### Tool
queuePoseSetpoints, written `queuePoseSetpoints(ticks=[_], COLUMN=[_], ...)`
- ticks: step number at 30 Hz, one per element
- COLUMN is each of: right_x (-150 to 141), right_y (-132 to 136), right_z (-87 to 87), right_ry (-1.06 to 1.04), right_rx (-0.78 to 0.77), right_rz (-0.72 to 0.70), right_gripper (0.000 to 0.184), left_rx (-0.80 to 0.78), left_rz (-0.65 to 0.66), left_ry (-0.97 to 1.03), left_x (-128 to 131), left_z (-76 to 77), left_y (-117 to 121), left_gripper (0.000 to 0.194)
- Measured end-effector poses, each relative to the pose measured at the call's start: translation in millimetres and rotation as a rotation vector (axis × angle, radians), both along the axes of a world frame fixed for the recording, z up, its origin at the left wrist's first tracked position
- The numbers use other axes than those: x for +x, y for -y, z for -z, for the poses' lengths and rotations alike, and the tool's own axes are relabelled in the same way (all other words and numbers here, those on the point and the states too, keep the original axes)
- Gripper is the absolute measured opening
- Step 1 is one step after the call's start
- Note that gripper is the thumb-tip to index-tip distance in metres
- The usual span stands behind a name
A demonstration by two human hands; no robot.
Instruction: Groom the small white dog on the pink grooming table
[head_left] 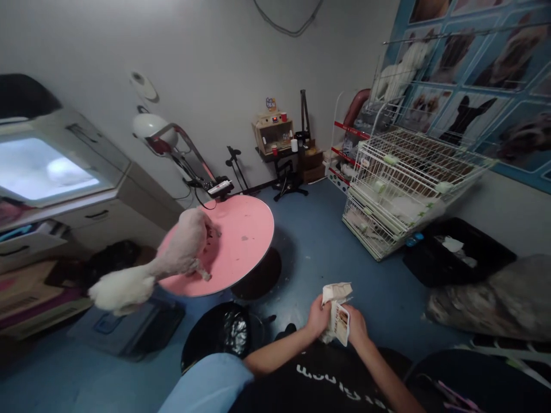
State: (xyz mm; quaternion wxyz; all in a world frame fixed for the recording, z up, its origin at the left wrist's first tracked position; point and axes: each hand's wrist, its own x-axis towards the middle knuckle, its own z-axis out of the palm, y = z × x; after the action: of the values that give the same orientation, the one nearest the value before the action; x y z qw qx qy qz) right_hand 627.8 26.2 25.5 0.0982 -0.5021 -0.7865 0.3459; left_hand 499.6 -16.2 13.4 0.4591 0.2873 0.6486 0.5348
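Observation:
In front of my body, both hands are on a crumpled beige and white printed packet (340, 321) with lettering and a small brown picture. My left hand (318, 316) is closed on its left side, thumb on top. My right hand (356, 327) grips the right edge, beside the picture. The upper part of the packet folds over above my fingers; what it contains is hidden. To the left, a close-clipped dog (178, 246) with a fluffy white head stands on a round pink grooming table (245, 229), its head out past the edge. Neither hand touches the dog.
A black bin with a plastic liner (235, 332) stands left of my legs. Stacked wire cages (387, 195) and a black tray (473, 252) are on the right. A wheeled stand (290, 183) is by the far wall, a lidded storage box (124, 330) at left.

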Motion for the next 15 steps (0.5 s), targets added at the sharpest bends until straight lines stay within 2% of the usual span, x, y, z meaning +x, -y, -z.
queuePoseSetpoints(ticks=[4,7,11,15], right_x=[-1,3,5,0], right_y=[12,26,39,36], right_z=[-3.4,5.0,23.6,32.6], right_ry=[0.134,0.121,-0.084,-0.305], right_rx=[-0.012,-0.072,-0.093,-0.183], right_rz=[-0.018,0.034,0.212,0.403], right_gripper=[0.020,0.018,0.018,0.021], left_rx=[-0.037,-0.061,-0.092,-0.080], left_rz=[-0.009,-0.018,-0.024,0.069], left_ry=[0.010,0.020,0.039,0.059], left_x=[-5,-10,-16,-15], left_z=[2.9,8.8,14.8,15.5], left_y=[5,6,2,1], left_gripper=[0.027,0.027,0.029,0.029])
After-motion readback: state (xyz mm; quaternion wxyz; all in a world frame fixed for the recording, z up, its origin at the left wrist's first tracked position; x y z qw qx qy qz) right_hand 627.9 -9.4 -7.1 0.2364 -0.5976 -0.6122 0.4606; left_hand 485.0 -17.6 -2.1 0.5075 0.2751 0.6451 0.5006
